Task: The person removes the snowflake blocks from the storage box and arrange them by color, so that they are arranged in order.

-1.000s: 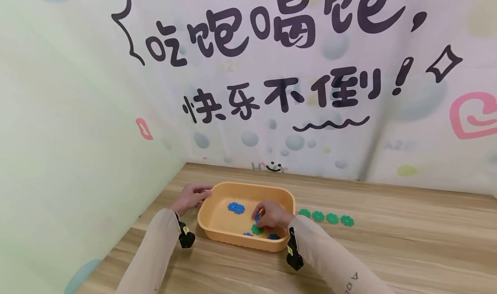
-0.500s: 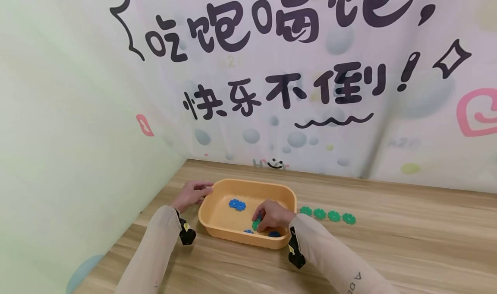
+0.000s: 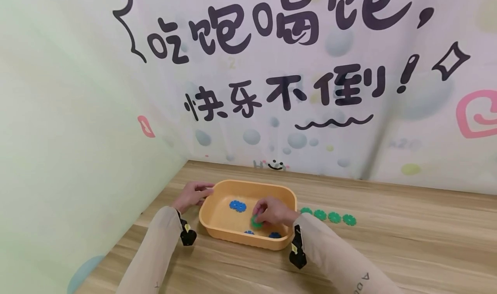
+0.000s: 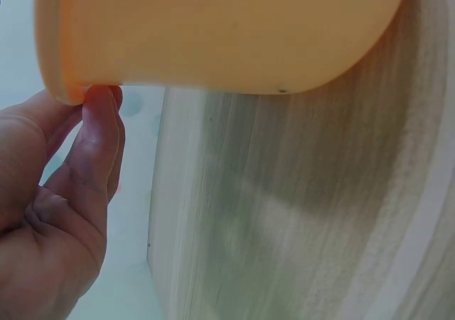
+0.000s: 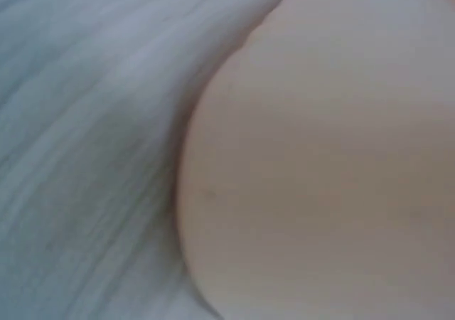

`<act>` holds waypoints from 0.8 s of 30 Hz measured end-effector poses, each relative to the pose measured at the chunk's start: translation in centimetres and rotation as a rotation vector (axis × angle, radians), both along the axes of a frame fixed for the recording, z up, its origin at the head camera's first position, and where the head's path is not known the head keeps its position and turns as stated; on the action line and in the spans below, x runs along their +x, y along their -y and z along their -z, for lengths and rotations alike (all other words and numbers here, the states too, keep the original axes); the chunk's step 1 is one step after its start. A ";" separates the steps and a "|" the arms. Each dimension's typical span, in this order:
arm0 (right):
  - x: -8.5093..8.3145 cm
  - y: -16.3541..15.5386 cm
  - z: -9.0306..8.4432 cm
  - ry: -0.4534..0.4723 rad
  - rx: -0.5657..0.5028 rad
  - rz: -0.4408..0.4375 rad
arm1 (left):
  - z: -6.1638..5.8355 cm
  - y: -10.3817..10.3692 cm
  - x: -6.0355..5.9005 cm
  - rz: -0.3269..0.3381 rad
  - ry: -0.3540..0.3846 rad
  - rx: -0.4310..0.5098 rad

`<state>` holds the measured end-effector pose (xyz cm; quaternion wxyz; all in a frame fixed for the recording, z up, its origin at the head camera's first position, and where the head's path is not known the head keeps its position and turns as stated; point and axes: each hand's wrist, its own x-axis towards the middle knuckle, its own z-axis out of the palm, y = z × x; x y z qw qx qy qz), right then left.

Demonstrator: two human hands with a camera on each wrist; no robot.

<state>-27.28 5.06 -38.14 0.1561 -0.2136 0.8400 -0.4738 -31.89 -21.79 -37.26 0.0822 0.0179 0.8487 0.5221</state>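
Observation:
My right hand (image 3: 272, 211) reaches into an orange plastic basin (image 3: 248, 241) and pinches a green snowflake disc (image 3: 256, 221) between thumb and fingers. At the basin's left end, my left hand (image 3: 191, 196) holds the rim; in the left wrist view the fingers (image 4: 97, 139) meet at the lip. Two overlapping blue snowflake discs (image 3: 237, 206) lie on the basin floor. Nearer the front wall sit another blue disc (image 3: 249, 232) and a darker blue one (image 3: 275, 235), both partly hidden by the wall. In the right wrist view, only the basin's outer wall (image 5: 320, 178) and the table show.
A row of several green snowflake discs (image 3: 335, 217) lies on the wood-grain table (image 3: 419, 233) to the right of the basin. Behind the table hangs a white printed cloth (image 3: 240, 147) with large black lettering. A pale green wall (image 3: 77, 156) stands at the left.
My right hand has picked at the green disc in the basin and now holds it slightly raised and tilted. The left hand stays at the rim.

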 end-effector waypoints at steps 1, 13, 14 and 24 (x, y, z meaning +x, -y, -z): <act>0.0 0.0 -0.2 0.010 -0.018 0.002 | 0.0 0.0 0.0 -0.001 0.001 -0.003; 0.9 -3.9 -3.3 -0.019 -0.137 0.014 | -0.1 -0.3 0.0 -0.022 0.013 -0.014; 1.1 -4.7 -3.3 -0.017 -0.149 0.024 | -0.1 -0.3 0.1 -0.019 0.013 -0.013; 2.6 -12.8 -2.7 -0.042 -0.133 0.218 | -0.1 -0.2 0.2 -0.036 -0.003 -0.034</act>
